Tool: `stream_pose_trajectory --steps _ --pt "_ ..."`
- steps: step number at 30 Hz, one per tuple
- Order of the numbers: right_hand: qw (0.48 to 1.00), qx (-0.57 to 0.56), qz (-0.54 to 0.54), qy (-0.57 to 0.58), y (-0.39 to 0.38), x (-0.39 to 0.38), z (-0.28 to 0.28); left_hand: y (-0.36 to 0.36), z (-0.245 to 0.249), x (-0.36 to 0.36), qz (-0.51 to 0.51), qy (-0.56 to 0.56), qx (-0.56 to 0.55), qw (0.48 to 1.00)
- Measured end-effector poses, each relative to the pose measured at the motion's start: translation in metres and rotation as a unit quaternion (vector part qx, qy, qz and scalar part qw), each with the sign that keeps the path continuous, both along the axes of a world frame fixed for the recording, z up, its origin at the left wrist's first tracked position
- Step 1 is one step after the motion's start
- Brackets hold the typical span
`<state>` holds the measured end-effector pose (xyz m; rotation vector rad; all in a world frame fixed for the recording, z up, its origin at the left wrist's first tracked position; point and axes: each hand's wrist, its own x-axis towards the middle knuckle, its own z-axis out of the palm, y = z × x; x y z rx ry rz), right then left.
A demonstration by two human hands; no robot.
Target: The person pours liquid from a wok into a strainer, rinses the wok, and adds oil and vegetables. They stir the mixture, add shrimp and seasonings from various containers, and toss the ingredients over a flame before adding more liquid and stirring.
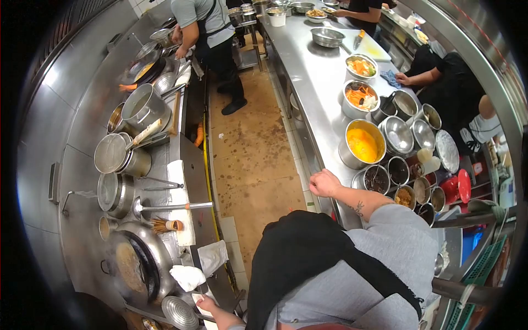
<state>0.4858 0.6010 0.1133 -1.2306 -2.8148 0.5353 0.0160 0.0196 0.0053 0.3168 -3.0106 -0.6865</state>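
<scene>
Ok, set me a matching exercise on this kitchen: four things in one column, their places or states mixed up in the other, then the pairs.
Things:
1. right hand
2. left hand
3. big bowl
4. brush

Places or states:
A. full of yellow liquid, on the counter
B. low on the front edge of the stove, by the white cloth
C. closed in a fist at the counter's edge
D. lying on the stove beside the wok

Pairs: 1-C, 2-B, 3-A, 4-D
</scene>
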Motion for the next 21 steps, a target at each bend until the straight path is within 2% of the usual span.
stream_pose_trajectory --steps 3,6,10,14,21 --pt "1.0 0.002 0.007 0.001 0.001 0.002 -0.005 0.0 -0.001 -0.001 0.011 -0.006 0.013 1.0" --pt "0.998 0.048 0.01 0.048 0.001 0.003 -0.018 0.0 0.002 0.001 0.002 -0.009 0.007 1.0" --pt "0.998 0.048 -0.002 0.029 0.001 0.004 -0.016 0.004 0.004 0.0 0.02 -0.047 0.018 0.999" --pt "0.999 0.042 -0.011 0.027 0.0 0.003 -0.017 0.001 0.008 -0.004 0.018 -0.078 0.074 0.994" --pt "0.999 0.033 -0.015 0.028 -0.002 0.001 -0.004 0.003 0.003 0.005 -0.017 -0.003 0.034 0.999"
